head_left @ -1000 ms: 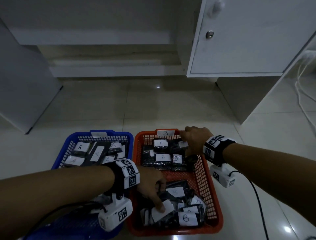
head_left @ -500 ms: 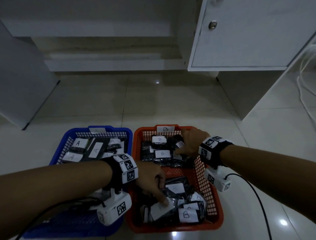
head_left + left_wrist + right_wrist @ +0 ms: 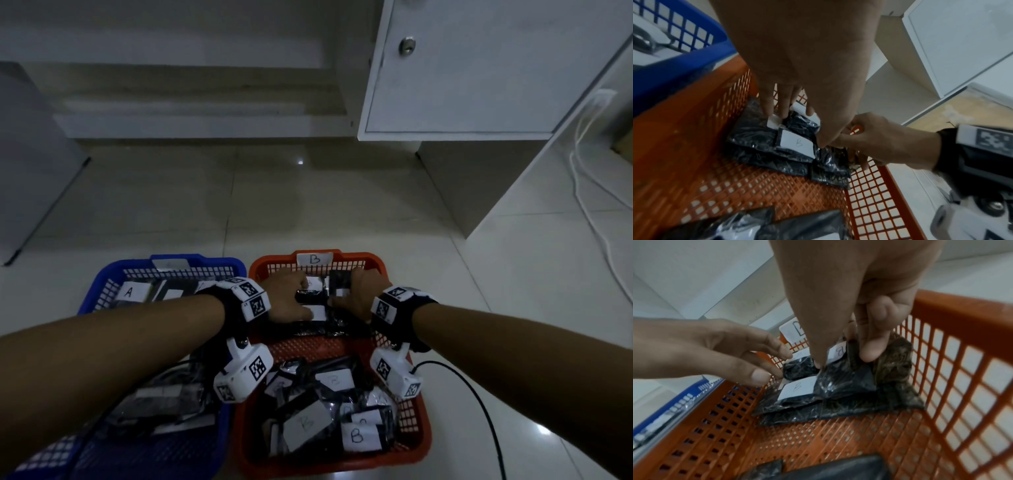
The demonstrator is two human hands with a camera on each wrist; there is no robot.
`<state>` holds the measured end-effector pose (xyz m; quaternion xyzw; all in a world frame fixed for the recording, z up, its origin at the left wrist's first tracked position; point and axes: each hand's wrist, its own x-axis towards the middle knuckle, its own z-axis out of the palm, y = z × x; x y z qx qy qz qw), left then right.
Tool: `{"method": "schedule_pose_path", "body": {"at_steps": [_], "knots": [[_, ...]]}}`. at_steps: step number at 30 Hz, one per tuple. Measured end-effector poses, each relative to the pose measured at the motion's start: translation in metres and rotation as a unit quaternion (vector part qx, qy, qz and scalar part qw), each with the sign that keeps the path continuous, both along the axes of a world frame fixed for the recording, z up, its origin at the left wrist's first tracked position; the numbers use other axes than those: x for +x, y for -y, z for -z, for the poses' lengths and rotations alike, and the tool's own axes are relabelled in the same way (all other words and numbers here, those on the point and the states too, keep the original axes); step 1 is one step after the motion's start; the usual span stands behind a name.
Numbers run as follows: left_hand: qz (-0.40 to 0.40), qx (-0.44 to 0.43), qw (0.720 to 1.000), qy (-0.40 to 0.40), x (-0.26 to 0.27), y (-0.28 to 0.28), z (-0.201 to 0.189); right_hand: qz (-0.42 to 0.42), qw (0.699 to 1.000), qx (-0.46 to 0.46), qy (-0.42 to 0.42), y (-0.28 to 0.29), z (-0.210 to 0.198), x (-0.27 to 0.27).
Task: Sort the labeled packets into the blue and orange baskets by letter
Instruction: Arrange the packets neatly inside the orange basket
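The orange basket (image 3: pixel 424 442) bears a B tag on its far rim, and the blue basket (image 3: pixel 236 265) stands to its left. Both hands are at the orange basket's far end. My right hand (image 3: pixel 840 360) pinches a black B packet (image 3: pixel 844 381) between thumb and fingers and holds it tilted up on edge. My left hand (image 3: pixel 774 365) hangs just left of it with relaxed fingers, whose tips (image 3: pixel 785 112) touch the packets below. A flat B packet (image 3: pixel 795 142) lies under both hands. More B packets (image 3: pixel 359 437) are piled at the near end. A-labelled packets (image 3: pixel 132 292) lie in the blue basket.
A white cabinet (image 3: pixel 479 68) stands at the back right, with a white cable (image 3: pixel 589 205) trailing down beside it. A black cable (image 3: pixel 479 394) runs from my right wrist over the tiled floor. A grey panel (image 3: pixel 30 164) leans at the left.
My left hand has left the near pile and moved up to the far end of the orange basket, beside the right hand. The right hand now holds a B packet up on edge.
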<state>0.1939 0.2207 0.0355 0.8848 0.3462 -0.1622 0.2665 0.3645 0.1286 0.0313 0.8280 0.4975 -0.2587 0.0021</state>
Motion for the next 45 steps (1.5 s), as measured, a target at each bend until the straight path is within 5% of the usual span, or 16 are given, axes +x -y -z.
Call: {"method": "schedule_pose_path", "body": {"at_steps": [11, 16, 21, 30, 35, 45], "knots": [[-0.022, -0.035, 0.998, 0.043, -0.015, 0.008, -0.022, -0.004, 0.998, 0.067, 0.008, -0.002, -0.032, 0.020], [0.066, -0.211, 0.973, -0.067, -0.022, 0.035, -0.050, 0.013, 0.996, 0.061, 0.069, -0.001, -0.045, 0.058], [0.108, -0.218, 0.962, -0.121, -0.032, 0.067, -0.051, 0.014, 1.000, -0.016, -0.002, 0.012, -0.043, 0.056], [0.127, -0.211, 0.958, -0.144, -0.037, 0.082, -0.040, -0.048, 0.997, -0.028, 0.057, 0.008, -0.042, 0.055], [0.055, -0.289, 0.947, -0.133, -0.038, 0.065, -0.041, -0.098, 0.990, -0.037, 0.091, 0.010, -0.038, 0.051], [-0.031, -0.283, 0.958, -0.027, -0.036, 0.036, -0.043, -0.154, 0.977, -0.073, 0.126, 0.010, -0.046, 0.046]]}}
